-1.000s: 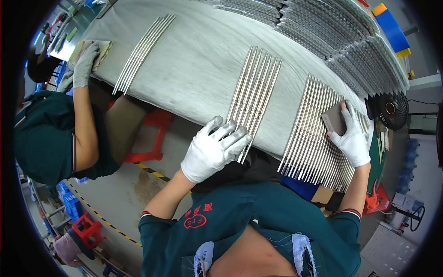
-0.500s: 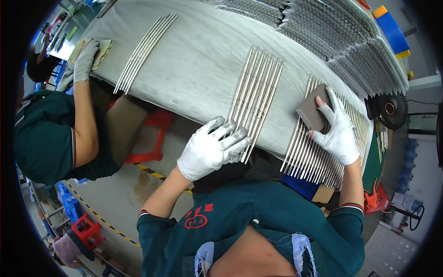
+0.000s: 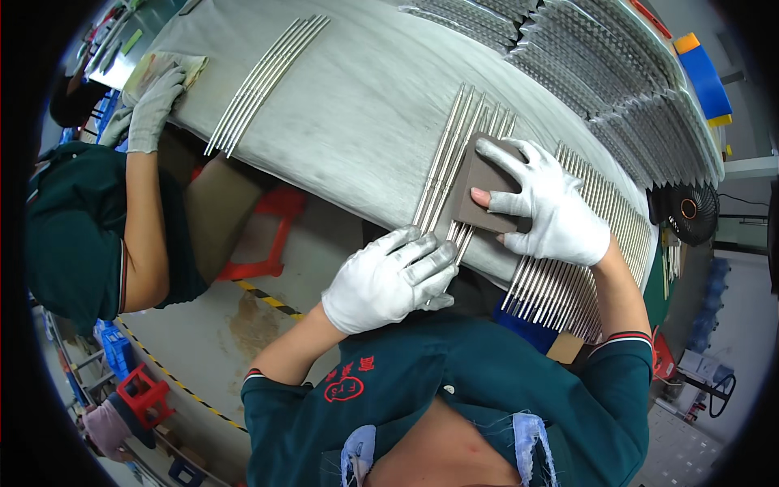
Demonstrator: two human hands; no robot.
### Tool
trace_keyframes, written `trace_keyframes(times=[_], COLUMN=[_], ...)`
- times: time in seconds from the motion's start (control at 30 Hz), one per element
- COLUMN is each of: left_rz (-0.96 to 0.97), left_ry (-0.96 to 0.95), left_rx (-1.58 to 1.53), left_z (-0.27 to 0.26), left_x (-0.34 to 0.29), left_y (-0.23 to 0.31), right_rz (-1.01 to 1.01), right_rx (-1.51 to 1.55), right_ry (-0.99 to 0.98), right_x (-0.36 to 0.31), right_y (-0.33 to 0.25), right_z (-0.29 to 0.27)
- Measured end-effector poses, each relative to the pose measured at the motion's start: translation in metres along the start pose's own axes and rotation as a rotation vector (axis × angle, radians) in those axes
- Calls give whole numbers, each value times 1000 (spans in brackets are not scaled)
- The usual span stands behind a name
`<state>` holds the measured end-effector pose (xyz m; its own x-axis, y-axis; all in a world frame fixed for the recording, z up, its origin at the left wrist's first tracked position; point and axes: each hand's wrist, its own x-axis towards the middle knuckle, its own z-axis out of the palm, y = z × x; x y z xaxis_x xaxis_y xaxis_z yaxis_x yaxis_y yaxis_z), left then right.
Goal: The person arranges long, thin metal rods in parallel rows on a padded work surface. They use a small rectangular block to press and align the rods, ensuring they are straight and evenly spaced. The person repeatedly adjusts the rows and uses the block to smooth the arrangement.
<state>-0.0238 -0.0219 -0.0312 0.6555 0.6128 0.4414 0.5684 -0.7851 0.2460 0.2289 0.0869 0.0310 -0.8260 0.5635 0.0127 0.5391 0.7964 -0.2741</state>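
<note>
The right hand (image 3: 545, 203) with its brown sanding block (image 3: 479, 188) now presses on the middle bundle of metal rods (image 3: 458, 162), having left the right-hand bundle (image 3: 568, 276) it rubbed earlier.

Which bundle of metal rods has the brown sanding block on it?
The middle bundle, under both gloved hands; the far-left bundle and the right-hand bundle carry no block.

You stand at a long grey tabletop (image 3: 341, 105) that curves across the view. Beneath it lies a worn concrete floor (image 3: 243, 325) crossed by a yellow-and-black striped line (image 3: 268, 299), with a red frame (image 3: 276, 223) under the edge. Blue crates (image 3: 118, 353) and a red stand (image 3: 146, 394) sit to your left. A small black fan (image 3: 690, 211) stands at the far right, near a blue and orange block (image 3: 702, 69)
</note>
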Motion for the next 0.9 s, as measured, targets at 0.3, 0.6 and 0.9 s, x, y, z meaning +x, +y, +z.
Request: trace_keyframes(times=[0.3, 0.6, 0.9], left_rz=[-24, -12, -12], left_ry=[66, -80, -179], left_rx=[-36, -5, -74], left_z=[-1, 3, -2], left_x=[4, -1, 7], left_y=[-3, -14, -17], right_rz=[86, 707, 380], right_rx=[-86, -251, -255], right_ry=[39, 82, 97], right_x=[-18, -142, -87], right_y=[-2, 34, 30], right_z=[-1, -9, 1])
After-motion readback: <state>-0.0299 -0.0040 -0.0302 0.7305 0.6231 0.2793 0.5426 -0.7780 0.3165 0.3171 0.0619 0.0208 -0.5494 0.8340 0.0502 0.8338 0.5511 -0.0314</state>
